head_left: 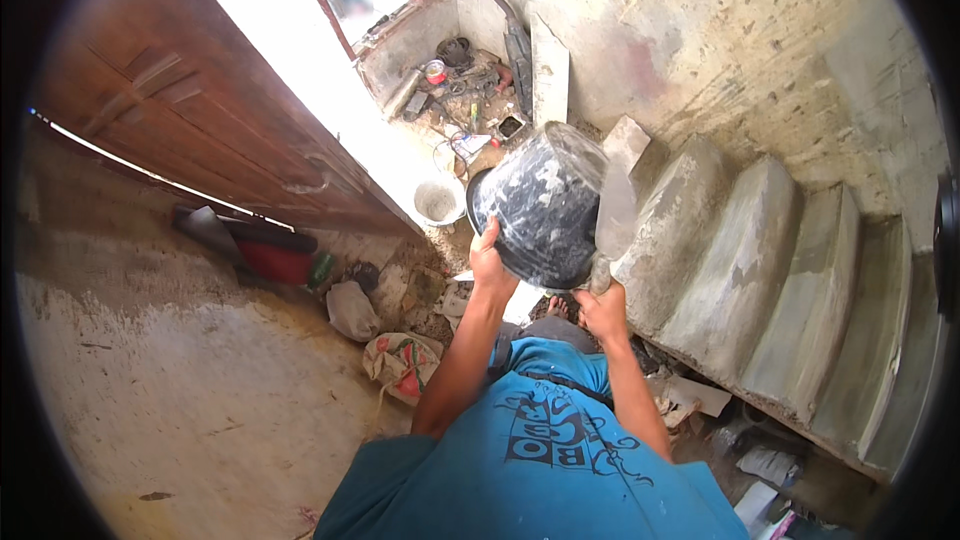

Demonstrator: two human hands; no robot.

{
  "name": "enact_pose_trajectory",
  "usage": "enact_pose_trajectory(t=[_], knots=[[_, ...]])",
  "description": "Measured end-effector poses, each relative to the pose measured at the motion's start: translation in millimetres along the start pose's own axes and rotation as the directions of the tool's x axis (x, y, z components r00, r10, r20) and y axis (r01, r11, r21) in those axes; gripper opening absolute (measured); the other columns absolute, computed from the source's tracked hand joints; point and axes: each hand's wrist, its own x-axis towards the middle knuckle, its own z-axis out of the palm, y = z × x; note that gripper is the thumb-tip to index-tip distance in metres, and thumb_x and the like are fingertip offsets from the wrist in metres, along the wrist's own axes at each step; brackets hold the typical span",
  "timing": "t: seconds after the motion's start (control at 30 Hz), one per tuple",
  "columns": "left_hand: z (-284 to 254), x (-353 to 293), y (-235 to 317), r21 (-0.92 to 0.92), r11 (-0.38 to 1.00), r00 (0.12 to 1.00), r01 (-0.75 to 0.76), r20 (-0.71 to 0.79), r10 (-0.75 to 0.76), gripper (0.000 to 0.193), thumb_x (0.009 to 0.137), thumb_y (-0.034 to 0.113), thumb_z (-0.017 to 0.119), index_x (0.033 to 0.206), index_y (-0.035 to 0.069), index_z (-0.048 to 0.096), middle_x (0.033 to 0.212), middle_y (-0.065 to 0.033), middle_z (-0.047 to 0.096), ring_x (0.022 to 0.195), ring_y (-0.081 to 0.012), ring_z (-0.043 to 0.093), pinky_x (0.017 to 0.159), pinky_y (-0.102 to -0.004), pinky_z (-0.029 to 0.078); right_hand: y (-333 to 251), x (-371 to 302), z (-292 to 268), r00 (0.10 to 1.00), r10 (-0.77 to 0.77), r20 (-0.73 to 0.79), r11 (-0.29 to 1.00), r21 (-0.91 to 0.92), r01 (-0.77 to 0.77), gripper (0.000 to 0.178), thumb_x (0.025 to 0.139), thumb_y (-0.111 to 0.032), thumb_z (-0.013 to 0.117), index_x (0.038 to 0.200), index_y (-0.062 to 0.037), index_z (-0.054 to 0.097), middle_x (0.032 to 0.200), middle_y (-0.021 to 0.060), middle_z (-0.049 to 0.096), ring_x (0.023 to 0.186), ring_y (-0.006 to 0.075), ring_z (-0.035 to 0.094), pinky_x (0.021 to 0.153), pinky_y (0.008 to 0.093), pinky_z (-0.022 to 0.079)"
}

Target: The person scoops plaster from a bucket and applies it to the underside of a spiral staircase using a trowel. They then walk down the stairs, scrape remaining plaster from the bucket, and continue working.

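In front of me a black bucket [545,210] is held up and tipped on its side, its outer wall smeared with pale dried cement. My left hand [490,268] is closed on its rim, at the lower left. My right hand [602,312] wraps round the handle of a trowel [617,208] and rests against the bucket's lower right edge. The trowel's grey blade points up along the bucket's right side. What the bucket holds, if anything, is hidden, since its outside faces me.
Rough concrete steps [715,260] climb to the right. A whitish pail [438,202] stands beyond my left hand, near scattered tools and cans. A brown wooden door [200,80] is at the left. Sacks [403,365] lie by the left wall. Planks and rubble lie under the steps.
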Motion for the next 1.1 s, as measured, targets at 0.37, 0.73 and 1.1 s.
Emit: enact_pose_trajectory(t=[0.37, 0.73, 1.1], knots=[[-18.6, 8.2, 5.7, 0.037, 0.999, 1.0, 0.009, -0.008, -0.009, 0.044, 0.111, 0.031, 0.043, 0.143, 0.004, 0.055, 0.138, -0.0181, 0.065, 0.122, -0.0377, 0.066, 0.106, -0.0577, 0.051, 0.2, 0.1, -7.1, 0.977, 0.121, -0.175, 0.973, 0.215, -0.082, 0.011, 0.09, -0.004, 0.069, 0.086, -0.0005, 0.059, 0.059, 0.0048, 0.059, 0.045, 0.0131, 0.057, 0.042, 0.029, 0.044], [-23.6, 7.5, 10.0, 0.001, 0.997, 0.994, 0.078, -0.083, -0.077, 0.041, 0.112, 0.028, 0.045, 0.14, 0.001, 0.057, 0.134, -0.0185, 0.068, 0.118, -0.0366, 0.068, 0.105, -0.0567, 0.052, 9.8, 11.9, -20.2, 0.981, -0.077, -0.176, 0.984, 0.144, 0.103, 0.011, 0.087, 0.0, 0.068, 0.086, 0.0002, 0.057, 0.062, 0.0049, 0.058, 0.043, 0.0126, 0.055, 0.04, 0.0294, 0.045], [-38.4, -0.6, 6.1, 0.005, 0.993, 0.989, 0.119, -0.092, -0.118, 0.044, 0.113, 0.03, 0.044, 0.141, -0.001, 0.056, 0.133, -0.0205, 0.068, 0.118, -0.0393, 0.068, 0.104, -0.0583, 0.054, -0.1, 4.5, -37.9, 0.991, 0.121, -0.048, 0.985, 0.127, -0.114, 0.013, 0.092, -0.004, 0.069, 0.084, -0.0029, 0.058, 0.057, 0.0039, 0.054, 0.04, 0.0125, 0.051, 0.039, 0.03, 0.041]])
